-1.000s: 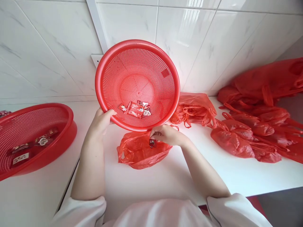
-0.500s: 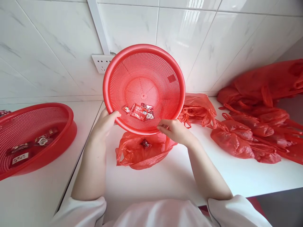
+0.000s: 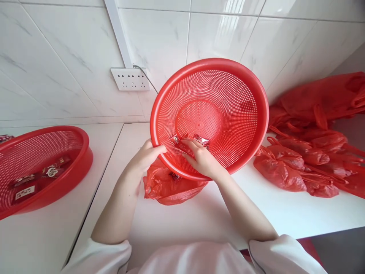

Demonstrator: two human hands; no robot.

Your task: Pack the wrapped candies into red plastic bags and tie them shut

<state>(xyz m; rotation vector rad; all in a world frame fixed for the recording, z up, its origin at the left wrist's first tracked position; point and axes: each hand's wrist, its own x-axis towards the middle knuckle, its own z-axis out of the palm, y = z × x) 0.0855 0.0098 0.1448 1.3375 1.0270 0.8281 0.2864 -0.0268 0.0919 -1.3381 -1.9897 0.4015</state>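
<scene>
A red plastic mesh basket [image 3: 242, 133] is tilted toward me, its left rim gripped between the thumb and fingers of my left hand [image 3: 145, 158]. Inside it, several small red wrapped packets [image 3: 203, 140] lie against the lower wall. My right hand [image 3: 202, 156] reaches over the near rim, thumb apart and fingers stretched out over the packets, partly covering them. Whether it pinches one I cannot see. Below the basket, an opened red plastic bag [image 3: 173, 192] rests on the white table, with a dark red packet [image 3: 175, 176] in its mouth, partly hidden by the rim.
On the left stands another red mesh basket [image 3: 81, 152] holding several packets [image 3: 53, 171]. Filled red plastic bags [image 3: 281, 167] are piled at the right. A socket panel [image 3: 131, 79] with a cable is on the tiled wall behind. A seam crosses the white table [image 3: 114, 152].
The basket has shifted right and come nearer, with my left hand still on its rim. My right hand has left the rim and moved inside onto the packets.
</scene>
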